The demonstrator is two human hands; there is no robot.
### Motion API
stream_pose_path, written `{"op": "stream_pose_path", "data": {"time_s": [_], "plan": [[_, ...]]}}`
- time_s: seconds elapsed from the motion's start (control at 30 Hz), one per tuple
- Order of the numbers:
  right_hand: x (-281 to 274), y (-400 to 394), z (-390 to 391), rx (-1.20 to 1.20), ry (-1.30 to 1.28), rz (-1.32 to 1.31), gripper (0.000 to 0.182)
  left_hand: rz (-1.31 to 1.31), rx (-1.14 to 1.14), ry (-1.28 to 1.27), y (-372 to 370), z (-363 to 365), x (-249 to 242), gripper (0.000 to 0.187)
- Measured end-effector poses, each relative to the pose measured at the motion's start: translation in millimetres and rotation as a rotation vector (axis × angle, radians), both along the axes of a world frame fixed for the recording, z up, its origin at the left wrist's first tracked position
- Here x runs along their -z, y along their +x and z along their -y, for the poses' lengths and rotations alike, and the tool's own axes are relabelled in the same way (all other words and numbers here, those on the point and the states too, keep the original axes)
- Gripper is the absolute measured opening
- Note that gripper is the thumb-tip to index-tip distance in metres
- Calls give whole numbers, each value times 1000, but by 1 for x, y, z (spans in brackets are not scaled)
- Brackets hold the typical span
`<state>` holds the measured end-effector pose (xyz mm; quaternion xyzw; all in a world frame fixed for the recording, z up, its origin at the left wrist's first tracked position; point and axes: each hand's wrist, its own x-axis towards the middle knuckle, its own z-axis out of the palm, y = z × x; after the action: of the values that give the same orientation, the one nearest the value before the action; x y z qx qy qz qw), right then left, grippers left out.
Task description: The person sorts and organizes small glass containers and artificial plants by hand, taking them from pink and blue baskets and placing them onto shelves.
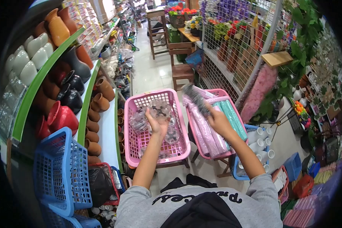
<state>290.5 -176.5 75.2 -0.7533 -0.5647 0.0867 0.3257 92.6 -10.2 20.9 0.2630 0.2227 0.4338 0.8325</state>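
In my left hand [158, 123] is a clear plastic round piece [160, 109] with a dark branching pattern, held above a pink basket [182, 131]. More clear round pieces [172, 135] lie in that basket below my hand. My right hand [219, 121] grips a dark, bristly brush [197, 99], smeared by motion. It is over a second pink basket [191, 127], which holds plastic-wrapped bundles, pink ones [205, 135] on the left and teal ones [231, 117] on the right.
Shelves with clay pots [102, 89] and vases stand at left, above blue baskets [60, 171]. A blue basket of white cups [256, 142] sits at right. Ahead are a wooden chair [182, 72], a tiled aisle [150, 72] and a wire rack [231, 49] with artificial flowers.
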Motion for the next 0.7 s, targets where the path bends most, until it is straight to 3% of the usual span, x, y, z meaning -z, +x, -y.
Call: {"op": "stream_pose_path", "data": {"time_s": [0.1,0.23,0.3,0.37,0.4,0.5,0.57,0.7], "plan": [[6,25,18,125,169,-159,59,-104,-81,148,31,5,22,65],[21,26,38,148,204,-143,56,-757,48,940,88,31,59,86],[19,26,48,194,185,-220,54,-835,87,1132,110,54,67,96],[18,28,59,272,129,-419,53,-855,130,1207,131,69,73,96],[37,37,63,266,238,-282,54,-846,143,1206,139,72,74,96],[49,45,77,262,237,-214,54,-906,190,1295,164,82,75,96],[49,43,83,273,230,-231,54,-1059,189,1374,174,87,75,96],[53,42,92,327,157,-345,53,-1062,186,1419,181,91,86,95]]}}
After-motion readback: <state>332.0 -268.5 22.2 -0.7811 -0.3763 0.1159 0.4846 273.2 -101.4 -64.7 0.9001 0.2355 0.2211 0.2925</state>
